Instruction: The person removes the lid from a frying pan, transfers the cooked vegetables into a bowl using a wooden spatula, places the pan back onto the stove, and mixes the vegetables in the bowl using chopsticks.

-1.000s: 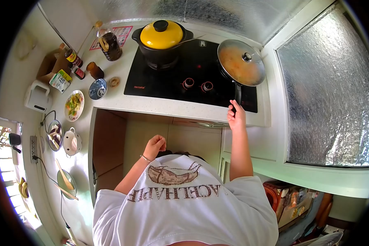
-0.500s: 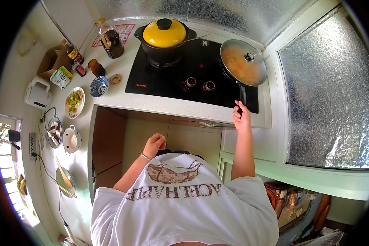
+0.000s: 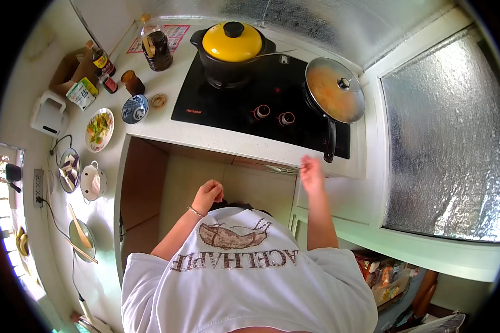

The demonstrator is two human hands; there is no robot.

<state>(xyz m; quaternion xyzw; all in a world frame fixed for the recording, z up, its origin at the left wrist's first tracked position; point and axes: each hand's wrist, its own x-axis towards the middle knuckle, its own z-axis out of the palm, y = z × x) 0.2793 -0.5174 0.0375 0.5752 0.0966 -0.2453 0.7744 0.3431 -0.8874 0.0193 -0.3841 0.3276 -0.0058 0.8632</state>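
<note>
My right hand (image 3: 312, 174), smeared by motion, is just left of and below the black handle of a frying pan (image 3: 331, 139) and apart from it. Under the pan's glass lid (image 3: 334, 91) orange-brown food shows through a fogged pane. My left hand (image 3: 208, 193), with a bracelet at the wrist, is held in front of my body with its fingers curled closed. Nothing shows in it. Both hands are in front of the counter edge, below the black cooktop (image 3: 244, 114).
A black pot with a yellow lid (image 3: 231, 42) sits on the left burner. Along the left counter are a plate of cut vegetables (image 3: 99, 130), a blue patterned bowl (image 3: 135, 109), a white colander (image 3: 94, 183), a bowl of eggplant pieces (image 3: 69, 170) and a dark bottle (image 3: 158, 51).
My right hand has let go of the pan's handle and moved down and left. The view has shifted slightly. My left hand stays in place, curled.
</note>
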